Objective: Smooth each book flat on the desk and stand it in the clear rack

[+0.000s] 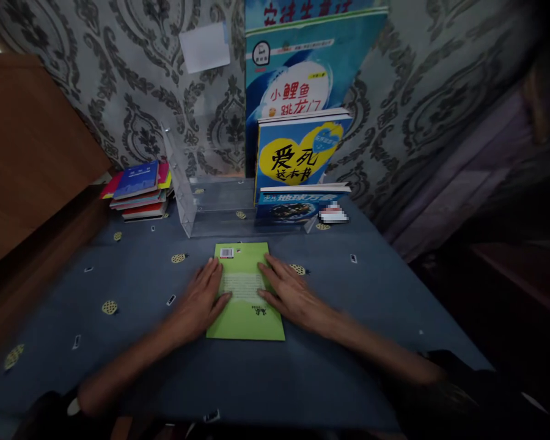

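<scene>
A: From afar, how do I best steady the green book (242,325), lower centre?
B: I judge even, light pressure best; the left hand (205,299) and right hand (288,289) lie flat on opposite edges, fingers uncurled.
A: And the clear rack (184,205), centre?
B: I see books (297,156) upright at its right.

A green book (247,325) is laid flat and closed on the table (330,385). A barcode (227,252) is printed near its far left corner, small text (244,287) on a paler band across its middle, a dark drawing (259,310) below. Its sides are touched by the left hand (207,296) and right hand (288,290).
</scene>
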Demonstrator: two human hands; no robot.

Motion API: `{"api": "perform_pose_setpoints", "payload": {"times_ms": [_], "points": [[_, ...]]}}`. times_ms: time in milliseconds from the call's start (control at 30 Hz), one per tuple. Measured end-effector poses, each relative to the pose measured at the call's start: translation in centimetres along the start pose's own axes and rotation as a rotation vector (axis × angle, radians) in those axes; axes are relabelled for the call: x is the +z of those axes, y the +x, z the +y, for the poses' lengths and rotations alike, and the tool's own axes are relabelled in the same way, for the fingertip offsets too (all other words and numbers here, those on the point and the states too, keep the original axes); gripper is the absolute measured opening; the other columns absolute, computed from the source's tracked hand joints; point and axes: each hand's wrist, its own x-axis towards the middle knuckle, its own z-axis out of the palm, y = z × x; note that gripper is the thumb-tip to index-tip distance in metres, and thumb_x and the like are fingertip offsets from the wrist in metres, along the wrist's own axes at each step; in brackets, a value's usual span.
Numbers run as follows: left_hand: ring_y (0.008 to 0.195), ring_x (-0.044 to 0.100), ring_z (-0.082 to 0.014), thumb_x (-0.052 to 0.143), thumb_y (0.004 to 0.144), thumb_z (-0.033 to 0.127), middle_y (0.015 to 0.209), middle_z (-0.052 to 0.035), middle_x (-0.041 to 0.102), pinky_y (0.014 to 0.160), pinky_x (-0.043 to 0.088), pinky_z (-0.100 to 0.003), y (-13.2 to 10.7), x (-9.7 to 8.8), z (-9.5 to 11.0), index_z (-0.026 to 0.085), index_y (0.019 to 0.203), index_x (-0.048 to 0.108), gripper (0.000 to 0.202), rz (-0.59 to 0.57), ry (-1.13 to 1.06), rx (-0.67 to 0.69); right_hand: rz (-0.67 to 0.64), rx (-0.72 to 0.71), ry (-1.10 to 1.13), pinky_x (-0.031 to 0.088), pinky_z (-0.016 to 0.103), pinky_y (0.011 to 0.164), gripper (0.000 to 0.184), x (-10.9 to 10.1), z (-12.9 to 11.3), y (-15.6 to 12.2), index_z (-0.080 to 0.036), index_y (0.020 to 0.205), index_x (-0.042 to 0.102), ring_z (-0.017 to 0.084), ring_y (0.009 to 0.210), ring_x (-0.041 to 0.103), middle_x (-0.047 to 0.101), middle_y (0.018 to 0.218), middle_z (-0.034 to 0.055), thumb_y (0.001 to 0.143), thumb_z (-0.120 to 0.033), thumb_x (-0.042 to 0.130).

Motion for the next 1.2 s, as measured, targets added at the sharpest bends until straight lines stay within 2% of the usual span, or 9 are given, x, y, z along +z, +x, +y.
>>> {"api": "perform_pose_setpoints", "payload": {"times_ms": [133,233,333,500,600,867,1067,1200], "points": [[0.147,0.037,-0.0295,0.034,0.103,0.048,0.154,-0.0175,0.045,0.118,0.037,-0.048,2.3,-0.5,-2.0,0.012,0.149,0.039,0.059,0.044,0.057,-0.006,0.076,0.004,-0.003,0.035,0.054,0.119,0.054,1.5,0.3,-0.4,-0.011,0.147,0.045,0.035,0.148,0.032,0.036,0.159,0.0231,0.101,-0.039,0.044],[0.146,0.038,-0.0291,0.034,0.103,0.044,0.152,-0.0181,0.048,0.118,0.038,-0.048,3.3,-0.5,-2.4,0.010,0.146,0.044,0.055,0.077,0.065,0.016,0.109,-0.020,0.010,0.034,0.055,0.119,0.054,1.8,0.3,-0.5,-0.009,0.146,0.046,0.035,0.149,0.031,0.036,0.158,0.0241,0.101,-0.038,0.043],[0.147,0.038,-0.0291,0.034,0.104,0.043,0.154,-0.0175,0.046,0.118,0.038,-0.048,3.9,-0.4,-2.0,0.011,0.146,0.044,0.054,0.089,0.070,0.032,0.119,-0.043,0.038,0.035,0.055,0.119,0.053,1.5,0.4,-0.6,-0.012,0.148,0.044,0.033,0.150,0.028,0.035,0.159,0.0220,0.101,-0.037,0.043],[0.142,0.044,-0.0304,0.035,0.103,0.043,0.149,-0.0174,0.052,0.117,0.039,-0.051,5.1,-0.4,-1.2,0.013,0.143,0.049,0.052,0.069,0.085,0.094,0.111,-0.039,0.075,0.034,0.056,0.119,0.053,1.0,0.3,-0.8,-0.008,0.146,0.046,0.034,0.150,0.029,0.036,0.158,0.0245,0.101,-0.036,0.044],[0.141,0.046,-0.0298,0.033,0.104,0.043,0.149,-0.0178,0.052,0.118,0.039,-0.050,5.9,-0.4,-0.5,0.012,0.142,0.050,0.052,0.056,0.087,0.132,0.123,-0.043,0.089,0.035,0.057,0.118,0.052,0.9,0.2,-0.9,-0.011,0.147,0.045,0.034,0.150,0.028,0.037,0.158,0.0218,0.101,-0.035,0.046],[0.145,0.041,-0.0262,0.030,0.106,0.037,0.153,-0.0180,0.047,0.120,0.035,-0.046,8.2,0.5,1.5,0.010,0.144,0.047,0.051,-0.009,0.046,0.251,0.100,-0.021,0.102,0.035,0.054,0.119,0.052,0.2,-0.3,-0.7,-0.004,0.142,0.049,0.035,0.149,0.032,0.040,0.155,0.0268,0.097,-0.030,0.051],[0.147,0.038,-0.0229,0.028,0.106,0.033,0.155,-0.0119,0.045,0.121,0.033,-0.046,10.4,1.0,2.5,0.016,0.148,0.044,0.048,-0.060,-0.016,0.348,0.115,-0.014,0.153,0.035,0.055,0.119,0.055,0.3,-0.1,-0.6,-0.009,0.147,0.044,0.034,0.149,0.032,0.038,0.157,0.0230,0.096,-0.030,0.051],[0.146,0.039,-0.0225,0.028,0.106,0.030,0.155,-0.0121,0.046,0.120,0.034,-0.047,11.5,1.2,2.7,0.016,0.147,0.046,0.047,-0.081,-0.052,0.388,0.155,-0.007,0.189,0.039,0.056,0.116,0.055,0.4,0.1,-0.7,-0.009,0.147,0.045,0.034,0.146,0.037,0.040,0.156,0.0234,0.096,-0.030,0.048]]}}
